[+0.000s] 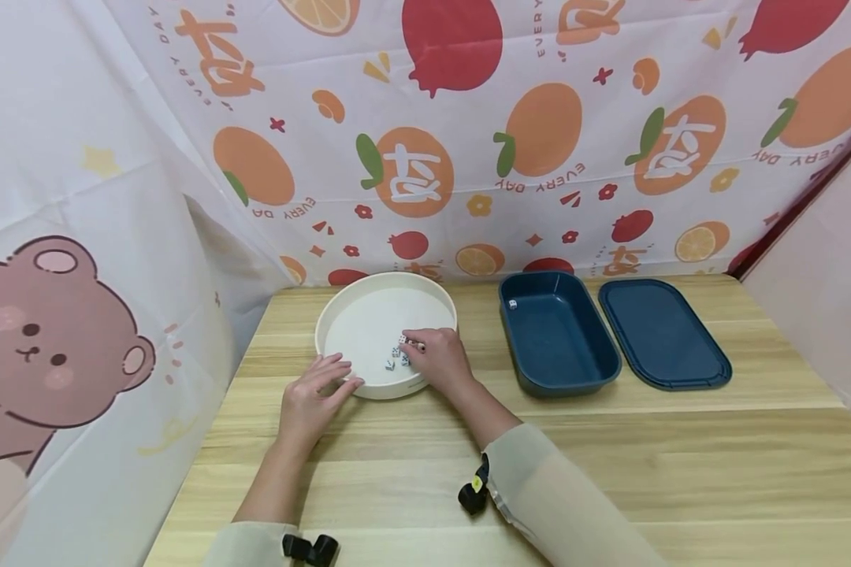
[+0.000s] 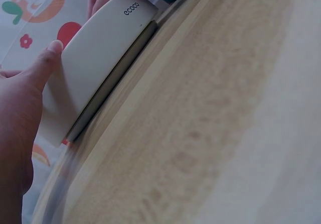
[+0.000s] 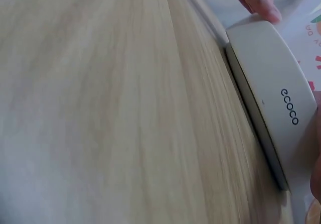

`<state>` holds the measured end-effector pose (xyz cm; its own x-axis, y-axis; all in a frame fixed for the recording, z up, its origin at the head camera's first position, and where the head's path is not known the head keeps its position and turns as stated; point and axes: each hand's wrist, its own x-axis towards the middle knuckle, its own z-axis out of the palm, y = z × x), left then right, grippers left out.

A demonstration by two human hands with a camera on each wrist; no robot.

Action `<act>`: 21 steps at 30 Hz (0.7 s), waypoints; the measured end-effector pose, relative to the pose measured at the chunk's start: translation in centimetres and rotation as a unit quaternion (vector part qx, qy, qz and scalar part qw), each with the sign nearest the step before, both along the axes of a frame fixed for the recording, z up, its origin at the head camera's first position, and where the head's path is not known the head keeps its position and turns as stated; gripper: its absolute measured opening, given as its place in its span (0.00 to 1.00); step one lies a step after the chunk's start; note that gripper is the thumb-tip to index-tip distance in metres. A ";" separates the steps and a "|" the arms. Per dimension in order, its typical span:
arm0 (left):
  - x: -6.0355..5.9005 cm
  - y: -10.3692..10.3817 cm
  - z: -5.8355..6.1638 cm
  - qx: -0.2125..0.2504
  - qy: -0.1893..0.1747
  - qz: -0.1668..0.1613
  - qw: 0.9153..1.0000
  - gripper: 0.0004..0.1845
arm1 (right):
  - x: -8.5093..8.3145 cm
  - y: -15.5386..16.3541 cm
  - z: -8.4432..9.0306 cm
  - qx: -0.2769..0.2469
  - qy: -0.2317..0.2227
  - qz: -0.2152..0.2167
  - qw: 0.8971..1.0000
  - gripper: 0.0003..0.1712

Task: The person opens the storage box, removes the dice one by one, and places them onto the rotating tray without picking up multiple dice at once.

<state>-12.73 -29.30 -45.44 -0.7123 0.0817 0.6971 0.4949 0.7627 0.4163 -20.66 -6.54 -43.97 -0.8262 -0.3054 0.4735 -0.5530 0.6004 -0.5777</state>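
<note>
A round, cream-white tray (image 1: 369, 315) stands on the wooden table, with several small white dice (image 1: 390, 365) lying inside it near the front right. Reaching over its right rim, my right hand (image 1: 441, 361) pinches a die (image 1: 418, 345) between thumb and forefinger, just above the others. My left hand (image 1: 312, 400) rests at the tray's front left rim, fingers loosely spread and thumb touching the edge. In the left wrist view the thumb (image 2: 50, 53) lies against the tray's rim. The right wrist view shows mostly the tray's outer wall (image 3: 271, 78); the right fingertips are hidden there.
Right of the tray stands a deep blue rectangular box (image 1: 560, 339) with one die (image 1: 513, 304) in its far left corner. Its flat blue lid (image 1: 667, 335) lies beside it. A fruit-patterned cloth (image 1: 468, 157) hangs behind the table (image 1: 425, 472).
</note>
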 end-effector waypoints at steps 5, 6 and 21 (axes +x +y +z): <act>0.1 0.0 0.1 -0.001 -0.007 0.002 1.000 0.16 | 0.1 -0.5 0.3 0.059 -0.044 -0.025 0.997 0.15; 0.0 0.0 0.0 -0.002 -0.007 0.002 1.000 0.16 | 0.1 -0.6 0.5 0.076 -0.056 -0.029 0.995 0.14; -0.1 0.0 0.1 -0.002 -0.012 0.000 1.000 0.16 | -0.1 -0.8 1.4 0.179 -0.117 -0.034 0.976 0.16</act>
